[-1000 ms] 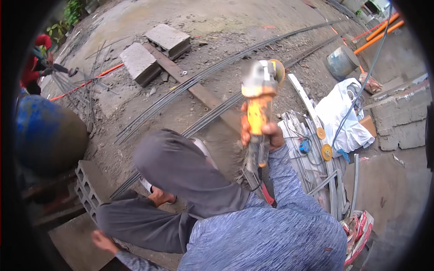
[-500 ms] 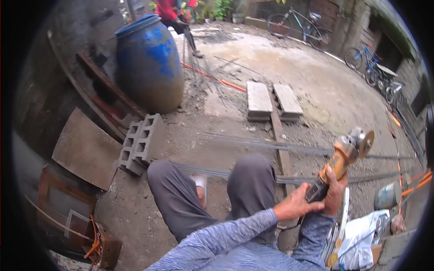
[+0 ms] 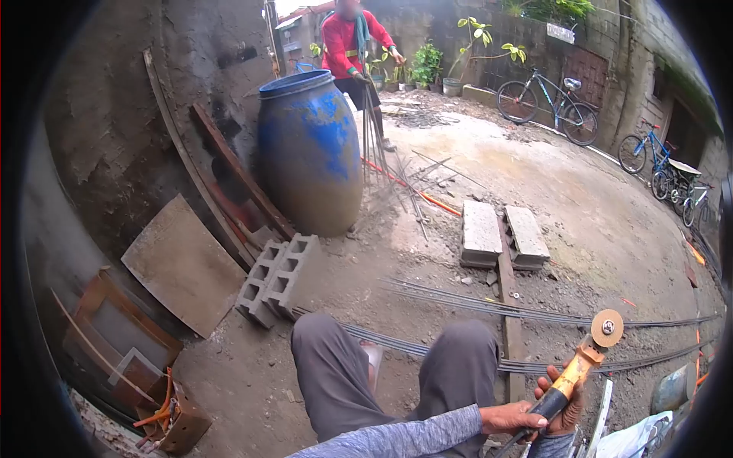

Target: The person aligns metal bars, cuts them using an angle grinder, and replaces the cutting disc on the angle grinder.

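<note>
An orange-and-black angle grinder (image 3: 574,372) is in front of my right side, its round tan disc (image 3: 608,328) tilted up and facing me. Around the rear of its black handle, my left hand (image 3: 513,417) is closed, the arm reaching across my lap. My right hand (image 3: 569,412) cradles the body from the far side, fingertips showing along its left edge. Beyond my knees, two bundles of thin steel rods (image 3: 527,311) lie across a long flat bar (image 3: 509,336) on the ground. A cord runs from the grinder's back end.
Two concrete blocks (image 3: 481,233) flank the bar's far end; hollow blocks (image 3: 279,275) stand left. A blue barrel (image 3: 309,164) is behind them. A person in red (image 3: 347,42) holds upright rods. Bicycles (image 3: 550,107) line the back. A metal can (image 3: 673,389) and white sack lie right.
My view has tilted up and shifted left. The grinder has turned so its disc faces me, and both hands stay on it. The person in red now shows more fully, one arm stretched out.
</note>
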The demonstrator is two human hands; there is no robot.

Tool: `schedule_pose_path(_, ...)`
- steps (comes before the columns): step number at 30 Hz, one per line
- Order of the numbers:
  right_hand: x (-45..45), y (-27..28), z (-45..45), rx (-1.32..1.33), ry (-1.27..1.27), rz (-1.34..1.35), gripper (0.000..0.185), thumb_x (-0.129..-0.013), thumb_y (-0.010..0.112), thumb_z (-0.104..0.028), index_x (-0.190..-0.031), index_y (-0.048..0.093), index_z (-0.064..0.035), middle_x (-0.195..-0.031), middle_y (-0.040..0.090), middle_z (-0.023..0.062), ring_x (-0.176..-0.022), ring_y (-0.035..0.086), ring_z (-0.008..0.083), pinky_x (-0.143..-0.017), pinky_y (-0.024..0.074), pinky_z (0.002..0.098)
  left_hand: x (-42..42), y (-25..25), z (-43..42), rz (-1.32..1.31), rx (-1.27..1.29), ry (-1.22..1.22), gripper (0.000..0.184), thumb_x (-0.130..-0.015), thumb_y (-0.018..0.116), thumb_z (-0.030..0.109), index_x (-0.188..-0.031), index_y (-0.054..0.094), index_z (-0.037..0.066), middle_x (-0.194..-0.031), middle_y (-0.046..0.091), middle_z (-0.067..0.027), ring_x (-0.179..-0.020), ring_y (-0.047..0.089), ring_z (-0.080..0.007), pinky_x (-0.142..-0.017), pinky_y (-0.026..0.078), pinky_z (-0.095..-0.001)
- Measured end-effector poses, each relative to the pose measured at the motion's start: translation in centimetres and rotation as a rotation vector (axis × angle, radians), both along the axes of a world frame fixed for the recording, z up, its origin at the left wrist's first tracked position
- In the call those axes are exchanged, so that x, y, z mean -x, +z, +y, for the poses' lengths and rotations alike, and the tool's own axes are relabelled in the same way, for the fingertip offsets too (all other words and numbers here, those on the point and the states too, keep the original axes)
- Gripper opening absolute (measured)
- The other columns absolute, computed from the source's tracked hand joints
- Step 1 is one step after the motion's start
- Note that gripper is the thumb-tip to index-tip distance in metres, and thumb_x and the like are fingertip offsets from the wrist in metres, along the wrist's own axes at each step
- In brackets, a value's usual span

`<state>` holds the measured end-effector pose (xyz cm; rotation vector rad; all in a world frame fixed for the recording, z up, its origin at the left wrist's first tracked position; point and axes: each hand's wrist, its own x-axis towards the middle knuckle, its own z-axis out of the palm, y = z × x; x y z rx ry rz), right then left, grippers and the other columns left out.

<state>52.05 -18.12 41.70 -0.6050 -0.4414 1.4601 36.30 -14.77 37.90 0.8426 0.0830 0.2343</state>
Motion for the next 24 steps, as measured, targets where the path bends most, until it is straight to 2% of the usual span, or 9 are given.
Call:
schedule_pose_path(1, 0.1, 0.2, -0.1, 0.084, -0.077, -0.051, 0.061, -0.088, 0.074, -0.029, -0.134, 0.041, -0.0075, -0.109, 0.067, 0.0162, -0.090, 0.071, 0.0320, -0.075, 0.0626, 0.0471, -0.3, -0.5, 0.0, -0.012, 0.028, -0.004, 0.053, -0.086, 0.070, 0.058, -0.089, 0.060, 0.006, -0.074, 0.061, -0.0025, -0.063, 0.058, -0.0113, -0.059, 0.047, -0.0270)
schedule_pose_path(4, -0.3, 0.5, 0.4, 0.148, -0.223, -0.140, 0.052, -0.088, 0.072, -0.027, -0.129, 0.047, -0.0062, -0.094, 0.064, 0.0082, -0.073, 0.067, 0.0212, -0.064, 0.0611, 0.0382, -0.5, 0.5, 0.8, 0.152, -0.004, -0.060, 0.058, -0.084, 0.071, 0.061, -0.095, 0.059, 0.006, -0.074, 0.060, -0.0001, -0.064, 0.057, -0.0092, -0.057, 0.045, -0.0246)
schedule_pose_path(6, -0.8, 1.0, 0.7, 0.201, -0.326, -0.233, 0.050, -0.086, 0.072, -0.024, -0.127, 0.049, -0.0062, -0.090, 0.062, 0.0061, -0.069, 0.064, 0.0167, -0.060, 0.0581, 0.0332, -0.6, 0.8, 1.4, 0.249, -0.266, 0.129, 0.061, -0.086, 0.070, 0.060, -0.099, 0.059, 0.001, -0.080, 0.063, -0.0036, -0.070, 0.061, -0.0130, -0.062, 0.047, -0.0285)
schedule_pose_path(8, -1.6, 0.8, 1.2, 0.217, -0.441, -0.247, 0.042, -0.086, 0.073, -0.022, -0.120, 0.053, -0.0058, -0.088, 0.064, 0.0050, -0.068, 0.065, 0.0152, -0.061, 0.0579, 0.0311, -0.5, 0.8, 1.2, 0.300, -0.525, 0.366, 0.061, -0.087, 0.071, 0.056, -0.103, 0.059, -0.002, -0.088, 0.067, -0.0070, -0.073, 0.062, -0.0159, -0.066, 0.050, -0.0316)
schedule_pose_path(9, -2.4, 0.9, 1.4, 0.231, -0.449, -0.238, 0.039, -0.086, 0.073, -0.021, -0.116, 0.054, -0.0059, -0.087, 0.064, 0.0043, -0.068, 0.065, 0.0146, -0.061, 0.0580, 0.0306, 0.2, 1.4, 0.8, 0.369, -0.680, 0.469, 0.054, -0.087, 0.073, 0.047, -0.099, 0.059, -0.004, -0.083, 0.067, -0.0103, -0.073, 0.062, -0.0202, -0.067, 0.050, -0.0361)
schedule_pose_path(12, -3.5, 1.1, 1.5, 0.258, -0.512, -0.237, 0.031, -0.087, 0.074, -0.022, -0.107, 0.057, -0.0064, -0.084, 0.065, 0.0023, -0.067, 0.065, 0.0131, -0.061, 0.0580, 0.0290, -0.1, 1.2, 0.6, 0.437, -0.727, 0.531, 0.043, -0.081, 0.076, 0.036, -0.088, 0.060, -0.003, -0.074, 0.062, -0.0166, -0.073, 0.063, -0.0257, -0.066, 0.048, -0.0401)
schedule_pose_path(13, -3.5, 1.1, 1.7, 0.256, -0.554, -0.260, 0.030, -0.087, 0.075, -0.023, -0.104, 0.057, -0.0067, -0.084, 0.064, 0.0016, -0.066, 0.065, 0.0127, -0.061, 0.0579, 0.0285, -0.3, 1.7, 0.4, 0.446, -0.695, 0.563, 0.034, -0.080, 0.071, 0.026, -0.081, 0.057, -0.005, -0.074, 0.061, -0.0212, -0.073, 0.063, -0.0334, -0.066, 0.047, -0.0428)
schedule_pose_path(19, -3.5, 1.5, 1.8, 0.232, -0.633, -0.372, 0.030, -0.087, 0.077, -0.023, -0.102, 0.055, -0.0088, -0.081, 0.064, 0.0011, -0.064, 0.064, 0.0104, -0.058, 0.0555, 0.0258, -2.3, 1.0, -0.4, 0.518, -0.895, 0.677, 0.025, -0.080, 0.065, 0.018, -0.086, 0.058, -0.005, -0.074, 0.060, -0.0265, -0.074, 0.060, -0.0457, -0.066, 0.046, -0.0485)
schedule_pose_path(24, -3.6, 0.4, 1.5, 0.261, -0.669, -0.437, 0.026, -0.086, 0.076, -0.024, -0.095, 0.057, -0.0081, -0.078, 0.062, 0.0005, -0.062, 0.062, 0.0098, -0.057, 0.0526, 0.0238, -3.0, -0.6, 0.0, 0.479, -0.734, 0.506, 0.029, -0.079, 0.067, 0.022, -0.089, 0.060, -0.004, -0.072, 0.059, -0.0257, -0.068, 0.062, -0.0385, -0.066, 0.047, -0.0463)
